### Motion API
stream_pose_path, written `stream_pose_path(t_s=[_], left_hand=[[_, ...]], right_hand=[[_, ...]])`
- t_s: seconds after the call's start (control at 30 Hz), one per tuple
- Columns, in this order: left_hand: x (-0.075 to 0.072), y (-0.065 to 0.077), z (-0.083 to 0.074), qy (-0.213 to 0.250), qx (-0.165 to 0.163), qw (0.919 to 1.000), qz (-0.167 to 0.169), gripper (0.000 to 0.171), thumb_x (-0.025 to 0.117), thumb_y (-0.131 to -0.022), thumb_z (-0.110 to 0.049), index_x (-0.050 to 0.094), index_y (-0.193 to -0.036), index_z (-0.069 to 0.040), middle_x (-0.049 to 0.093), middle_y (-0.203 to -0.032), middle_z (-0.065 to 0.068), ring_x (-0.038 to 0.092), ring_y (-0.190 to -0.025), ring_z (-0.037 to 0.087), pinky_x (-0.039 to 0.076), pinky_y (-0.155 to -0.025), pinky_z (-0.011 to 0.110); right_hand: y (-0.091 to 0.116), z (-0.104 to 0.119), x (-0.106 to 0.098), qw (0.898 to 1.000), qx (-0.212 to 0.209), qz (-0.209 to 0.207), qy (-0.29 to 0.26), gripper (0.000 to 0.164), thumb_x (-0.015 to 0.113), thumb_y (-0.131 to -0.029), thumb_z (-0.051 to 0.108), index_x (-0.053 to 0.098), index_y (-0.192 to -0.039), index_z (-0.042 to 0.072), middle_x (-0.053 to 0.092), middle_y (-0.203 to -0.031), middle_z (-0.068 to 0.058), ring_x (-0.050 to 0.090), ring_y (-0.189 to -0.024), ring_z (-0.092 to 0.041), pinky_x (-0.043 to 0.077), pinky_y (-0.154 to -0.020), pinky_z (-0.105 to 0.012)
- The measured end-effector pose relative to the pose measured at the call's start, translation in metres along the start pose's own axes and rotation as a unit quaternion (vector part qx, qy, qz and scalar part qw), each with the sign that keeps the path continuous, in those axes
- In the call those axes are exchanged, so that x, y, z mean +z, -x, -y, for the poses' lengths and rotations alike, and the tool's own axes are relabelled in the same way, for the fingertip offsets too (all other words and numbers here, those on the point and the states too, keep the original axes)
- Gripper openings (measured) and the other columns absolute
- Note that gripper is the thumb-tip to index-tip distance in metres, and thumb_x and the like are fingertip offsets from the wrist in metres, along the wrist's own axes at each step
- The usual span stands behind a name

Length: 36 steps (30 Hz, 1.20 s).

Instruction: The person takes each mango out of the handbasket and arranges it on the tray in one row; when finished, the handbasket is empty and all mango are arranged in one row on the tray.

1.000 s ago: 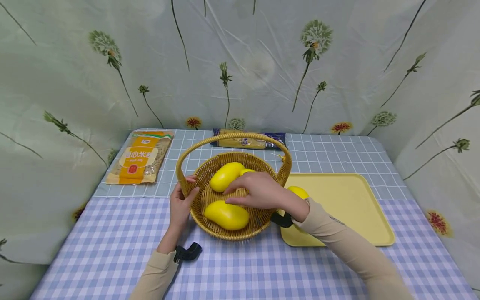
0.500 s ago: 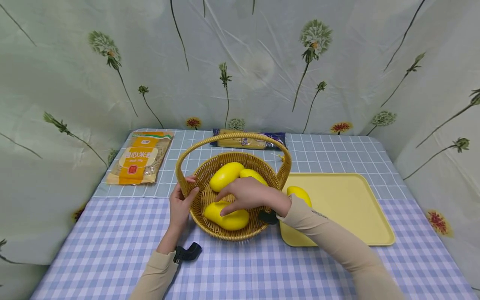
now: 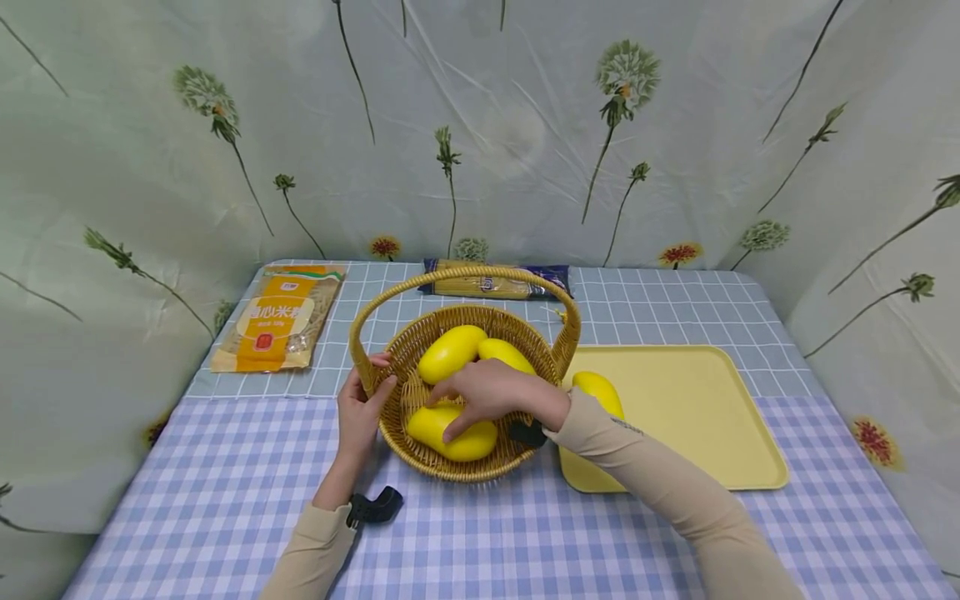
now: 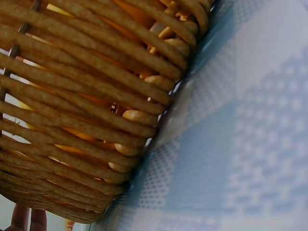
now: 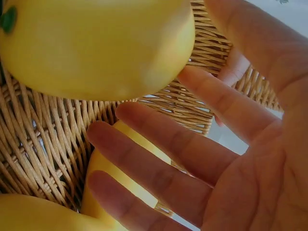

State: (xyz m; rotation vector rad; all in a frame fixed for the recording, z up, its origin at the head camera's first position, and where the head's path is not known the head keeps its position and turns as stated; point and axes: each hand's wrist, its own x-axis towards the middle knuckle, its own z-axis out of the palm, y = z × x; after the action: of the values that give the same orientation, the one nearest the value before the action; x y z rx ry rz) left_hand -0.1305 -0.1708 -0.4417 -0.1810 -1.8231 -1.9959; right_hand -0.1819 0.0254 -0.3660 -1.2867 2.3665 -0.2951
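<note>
A round wicker basket (image 3: 480, 476) with a tall arched handle holds several yellow mangoes. My left hand (image 3: 360, 421) grips its left rim at the handle's foot, thumb on the inner side. In the left wrist view the basket's woven wall (image 4: 77, 96) fills much of the picture. My right hand (image 3: 497, 392) reaches into the basket over the front mango (image 3: 477, 442), fingers spread. The right wrist view shows this mango (image 5: 96, 48) by the thumb and index finger, the other fingers extended. Whether they touch it I cannot tell. Behind lie two mangoes (image 3: 452, 353), side by side.
A yellow tray (image 3: 690, 417) lies to the right, with one mango (image 3: 600, 392) at its left side, partly behind the right sleeve. A bag of rice noodles (image 3: 279, 321) lies back left. A pack of long pasta (image 3: 487, 286) lies behind the basket.
My right hand has moved left and lower, from above the basket's middle to the front mango. The back right mango shows more now. My left hand stays on the rim.
</note>
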Motion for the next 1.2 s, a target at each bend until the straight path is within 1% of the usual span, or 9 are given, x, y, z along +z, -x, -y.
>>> stream_pose_path(t_s=[0.07, 0.2, 0.33, 0.5, 0.63, 0.83, 1.07, 1.2], left_hand=[[0.0001, 0.0002, 0.0007, 0.004, 0.001, 1.0000, 0.002, 0.019, 0.054, -0.088, 0.017, 0.047, -0.104, 0.021, 0.045, -0.119, 0.040, 0.049, -0.115, 0.030, 0.040, -0.097, 0.025], [0.0008, 0.0006, 0.0015, 0.008, 0.005, 0.9999, 0.005, 0.019, 0.054, -0.088, 0.017, 0.046, -0.105, 0.022, 0.044, -0.119, 0.041, 0.047, -0.115, 0.034, 0.040, -0.096, 0.024], [0.0017, 0.0013, 0.0010, 0.005, 0.005, 1.0000, 0.004, 0.019, 0.053, -0.088, 0.017, 0.046, -0.105, 0.022, 0.044, -0.119, 0.041, 0.048, -0.115, 0.032, 0.039, -0.096, 0.024], [0.0024, 0.0017, 0.0001, 0.002, 0.004, 1.0000, 0.005, 0.019, 0.053, -0.088, 0.018, 0.046, -0.105, 0.022, 0.044, -0.119, 0.042, 0.049, -0.114, 0.030, 0.039, -0.096, 0.022], [0.0025, 0.0018, -0.0005, -0.001, 0.004, 1.0000, 0.005, 0.019, 0.053, -0.087, 0.018, 0.046, -0.105, 0.022, 0.044, -0.119, 0.042, 0.049, -0.114, 0.031, 0.039, -0.096, 0.022], [0.0025, 0.0018, -0.0010, -0.004, -0.003, 1.0000, 0.003, 0.019, 0.053, -0.088, 0.018, 0.047, -0.106, 0.021, 0.045, -0.120, 0.041, 0.049, -0.115, 0.029, 0.039, -0.096, 0.022], [0.0012, 0.0009, -0.0006, -0.002, 0.002, 1.0000, 0.004, 0.020, 0.053, -0.087, 0.018, 0.046, -0.106, 0.022, 0.045, -0.120, 0.040, 0.048, -0.115, 0.034, 0.039, -0.097, 0.025], [0.0006, 0.0007, -0.0008, 0.000, -0.001, 1.0000, 0.001, 0.020, 0.052, -0.087, 0.019, 0.046, -0.106, 0.022, 0.045, -0.120, 0.040, 0.048, -0.115, 0.031, 0.038, -0.098, 0.025]], right_hand=[[-0.0016, 0.0000, 0.0013, 1.000, 0.003, 0.006, 0.004, 0.056, 0.072, -0.079, 0.050, 0.061, -0.127, 0.024, 0.063, -0.119, 0.005, 0.058, -0.093, -0.011, 0.045, -0.081, -0.028], [-0.0040, 0.0008, 0.0033, 1.000, 0.014, 0.023, 0.010, 0.063, 0.071, -0.078, 0.052, 0.057, -0.132, 0.023, 0.061, -0.124, 0.003, 0.057, -0.098, -0.012, 0.045, -0.084, -0.028], [-0.0052, 0.0023, 0.0051, 0.999, 0.018, 0.035, 0.011, 0.066, 0.072, -0.078, 0.052, 0.053, -0.135, 0.023, 0.061, -0.123, 0.000, 0.058, -0.099, -0.013, 0.045, -0.086, -0.028], [-0.0072, 0.0019, 0.0080, 0.998, 0.024, 0.052, 0.007, 0.067, 0.070, -0.080, 0.052, 0.050, -0.137, 0.023, 0.064, -0.115, -0.002, 0.058, -0.093, -0.013, 0.045, -0.083, -0.029], [-0.0092, 0.0005, 0.0100, 0.998, 0.028, 0.062, 0.003, 0.068, 0.068, -0.081, 0.052, 0.047, -0.139, 0.024, 0.064, -0.114, -0.003, 0.058, -0.093, -0.013, 0.045, -0.083, -0.029], [-0.0099, -0.0007, 0.0104, 0.997, 0.036, 0.067, -0.004, 0.068, 0.069, -0.083, 0.049, 0.043, -0.141, 0.024, 0.062, -0.118, -0.005, 0.057, -0.098, -0.015, 0.044, -0.086, -0.032], [-0.0101, -0.0009, 0.0093, 0.996, 0.043, 0.071, -0.029, 0.067, 0.069, -0.086, 0.041, 0.040, -0.144, 0.022, 0.058, -0.126, -0.007, 0.055, -0.106, -0.017, 0.042, -0.092, -0.033], [-0.0102, -0.0007, 0.0085, 0.996, 0.042, 0.070, -0.044, 0.067, 0.069, -0.086, 0.038, 0.040, -0.143, 0.021, 0.056, -0.128, -0.008, 0.054, -0.109, -0.018, 0.041, -0.095, -0.033]])
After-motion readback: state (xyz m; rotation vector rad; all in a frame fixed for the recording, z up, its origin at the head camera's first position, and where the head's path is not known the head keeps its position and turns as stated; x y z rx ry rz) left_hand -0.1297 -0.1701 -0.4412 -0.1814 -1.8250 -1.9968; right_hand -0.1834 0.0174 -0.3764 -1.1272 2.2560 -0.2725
